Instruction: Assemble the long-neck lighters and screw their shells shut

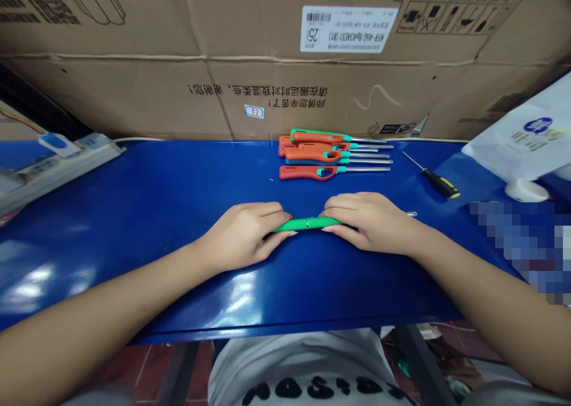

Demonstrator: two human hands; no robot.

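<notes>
Between my two hands, just above the blue table, lies a green stick lighter, held level. Its handle shows in the middle, and a bit of metal tip sticks out past my right wrist. My left hand is closed on the left end of the handle, thumb toward me. Around the handle's right part my right hand is closed too, hiding the trigger and most of the metal tube. Beyond my hands, a pile of red, orange and green stick lighters rests on the table, tubes pointing right.
A screwdriver with a black and yellow handle lies right of the pile. A large cardboard box walls off the table's back. At left is a power strip; at right, a white bag.
</notes>
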